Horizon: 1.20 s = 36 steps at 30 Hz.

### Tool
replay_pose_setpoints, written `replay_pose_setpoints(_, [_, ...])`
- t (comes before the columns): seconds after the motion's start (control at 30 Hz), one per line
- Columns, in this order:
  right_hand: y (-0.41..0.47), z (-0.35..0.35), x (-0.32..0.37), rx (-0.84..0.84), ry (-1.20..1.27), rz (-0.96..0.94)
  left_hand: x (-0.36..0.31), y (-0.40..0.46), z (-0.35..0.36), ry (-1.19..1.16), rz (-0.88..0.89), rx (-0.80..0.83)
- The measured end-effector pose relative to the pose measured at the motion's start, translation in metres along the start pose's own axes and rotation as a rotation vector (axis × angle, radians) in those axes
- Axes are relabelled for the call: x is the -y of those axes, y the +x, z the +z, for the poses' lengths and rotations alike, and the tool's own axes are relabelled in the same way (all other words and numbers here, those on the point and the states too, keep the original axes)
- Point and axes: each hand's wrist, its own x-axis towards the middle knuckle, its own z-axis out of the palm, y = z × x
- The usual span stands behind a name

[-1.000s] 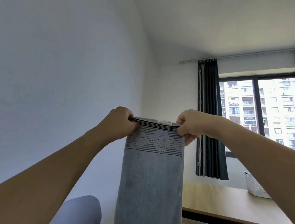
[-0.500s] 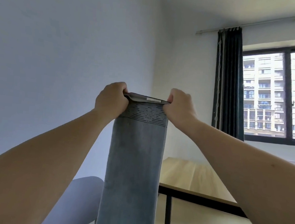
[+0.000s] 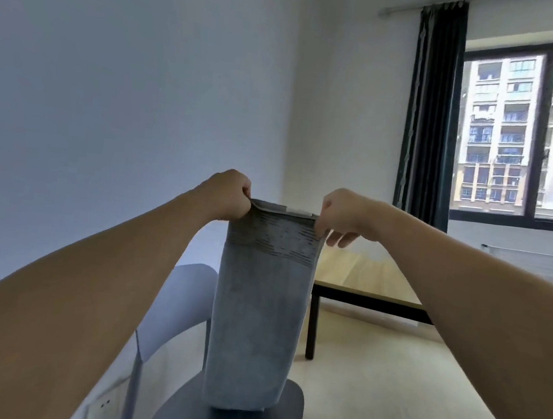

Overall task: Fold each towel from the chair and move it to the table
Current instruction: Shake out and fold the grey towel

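The towel [image 3: 258, 314] hangs straight down from its top edge, long axis vertical, held up in front of the person at about chest height. Each hand makes its own grip on an upper corner: the left hand [image 3: 226, 195] is curled into a fist round the left corner, and the right hand [image 3: 343, 217] pinches the right corner between thumb and forefinger while its other fingers hang loose below. The patterned band runs across just under the two grips, and the cloth looks already doubled lengthways, narrow and thick. Its lower end reaches the grey seat of the chair [image 3: 234, 414] and seems to touch or nearly touch it; the view does not settle which. What the coming move turns on is that the whole length lies below the hands, so a fold across the middle probably means lowering the top edge toward the bottom or laying the towel on a surface. The table [image 3: 360, 277] stands to the right and beyond, nearer the right hand, well apart from the chair.
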Motion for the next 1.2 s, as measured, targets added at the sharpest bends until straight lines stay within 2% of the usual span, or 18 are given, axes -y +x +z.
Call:
replay_pose_setpoints(0.07, [-0.018, 0.018, -0.015, 0.237, -0.103, 0.094, 0.005, -0.023, 0.016, -0.121, -0.113, 0.321])
replay_pose_setpoints(0.2, [-0.044, 0.080, -0.065, 0.480, -0.169, 0.197, 0.027, -0.072, 0.073, -0.251, -0.264, 0.879])
replay_pose_setpoints(0.27, [-0.053, 0.117, -0.092, 0.580, -0.165, 0.248, 0.042, -0.095, 0.114, -0.257, -0.331, 1.079])
replay_pose_setpoints(0.33, [-0.058, 0.154, -0.117, 0.704, -0.158, 0.313, 0.059, -0.117, 0.154, -0.266, -0.402, 1.161])
replay_pose_setpoints(0.43, [-0.054, 0.199, -0.142, 0.833, -0.145, 0.370, 0.088, -0.136, 0.206, -0.296, -0.504, 1.194])
replay_pose_setpoints(0.53, [-0.036, 0.229, -0.153, 0.853, -0.129, 0.363, 0.113, -0.134, 0.238, -0.327, -0.564, 1.174])
replay_pose_setpoints(0.63, [0.005, 0.256, -0.161, 0.761, -0.108, 0.317, 0.141, -0.106, 0.263, -0.333, -0.594, 1.021])
replay_pose_setpoints(0.83, [0.113, 0.334, -0.193, 0.450, -0.116, 0.207, 0.210, -0.022, 0.343, -0.239, -0.610, 0.669])
replay_pose_setpoints(0.97, [0.165, 0.408, -0.233, 0.394, -0.120, 0.226, 0.252, 0.003, 0.420, -0.170, -0.589, 0.525])
replay_pose_setpoints(1.07, [0.185, 0.447, -0.259, 0.393, -0.097, 0.247, 0.271, 0.004, 0.468, -0.135, -0.608, 0.498])
replay_pose_setpoints(1.2, [0.191, 0.470, -0.273, 0.425, -0.032, 0.259, 0.283, -0.002, 0.494, -0.016, -0.501, 0.648])
